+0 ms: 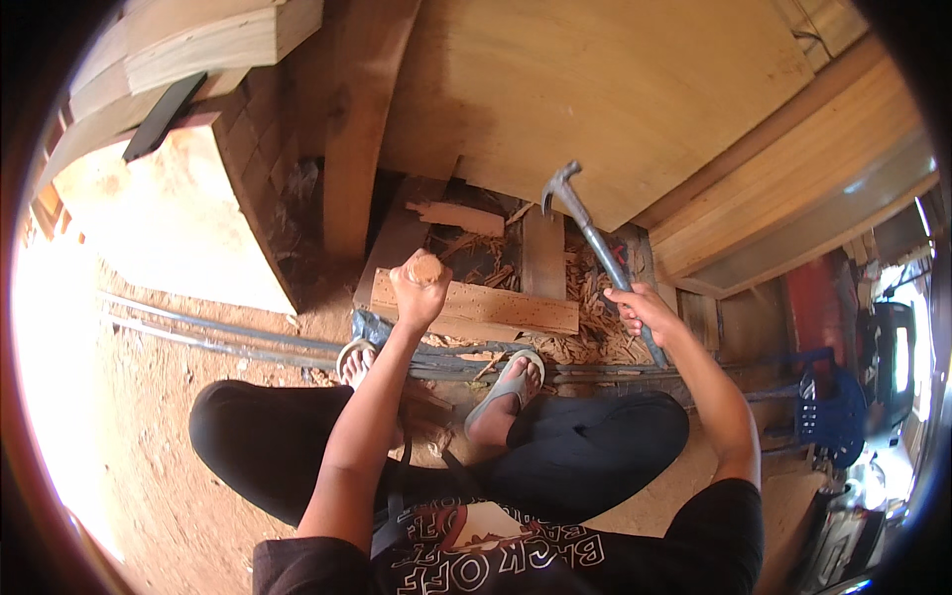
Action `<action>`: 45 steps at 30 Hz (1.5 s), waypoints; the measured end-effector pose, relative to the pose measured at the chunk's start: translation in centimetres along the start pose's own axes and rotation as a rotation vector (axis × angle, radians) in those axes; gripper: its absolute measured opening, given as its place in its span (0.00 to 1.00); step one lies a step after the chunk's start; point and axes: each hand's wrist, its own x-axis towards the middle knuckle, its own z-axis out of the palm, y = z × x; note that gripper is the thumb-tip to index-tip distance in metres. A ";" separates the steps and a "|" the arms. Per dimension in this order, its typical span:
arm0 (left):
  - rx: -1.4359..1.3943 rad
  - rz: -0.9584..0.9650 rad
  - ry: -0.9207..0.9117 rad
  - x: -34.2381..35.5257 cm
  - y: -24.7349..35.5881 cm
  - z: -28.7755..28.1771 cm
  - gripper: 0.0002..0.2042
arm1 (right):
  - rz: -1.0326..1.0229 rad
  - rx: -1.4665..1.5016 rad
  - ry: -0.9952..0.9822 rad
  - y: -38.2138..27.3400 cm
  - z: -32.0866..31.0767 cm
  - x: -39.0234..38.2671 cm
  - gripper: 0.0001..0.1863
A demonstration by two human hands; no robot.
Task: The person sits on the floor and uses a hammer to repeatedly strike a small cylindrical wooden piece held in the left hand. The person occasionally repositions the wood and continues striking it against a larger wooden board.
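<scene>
My left hand (416,297) is closed round an upright tool whose round wooden handle end (426,268) faces up. Its lower part is hidden by the fist, which is over the left end of a pale wooden beam (506,307) with small dark marks along it. To the right, my right hand (645,313) grips the dark lower shaft of a metal claw hammer (595,238). The hammer's head is raised up and to the left, apart from the left hand's tool. Wood chips (585,342) lie about the beam.
Both feet in sandals (508,387) are just this side of the beam, beside dark bars (595,374) along the ground. A large wooden panel (575,89) stands beyond. Stacked timber (793,188) is at right, a pale board (169,198) at left, a blue plastic chair (831,412) far right.
</scene>
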 end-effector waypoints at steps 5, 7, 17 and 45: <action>-0.072 -0.073 0.032 0.8 0.2 0.0 0.09 | -0.287 0.053 -0.013 -1.9 4.4 -0.5 0.13; -0.077 -0.076 0.038 0.9 0.3 -0.1 0.09 | -0.325 0.001 -0.113 -2.1 5.0 -0.4 0.10; -0.074 -0.121 0.085 0.1 -1.0 -0.4 0.08 | -0.173 -0.322 0.053 3.6 3.7 3.7 0.11; -0.046 -0.164 0.078 1.4 -1.8 0.9 0.06 | 0.018 -1.256 0.361 8.4 -0.9 7.0 0.11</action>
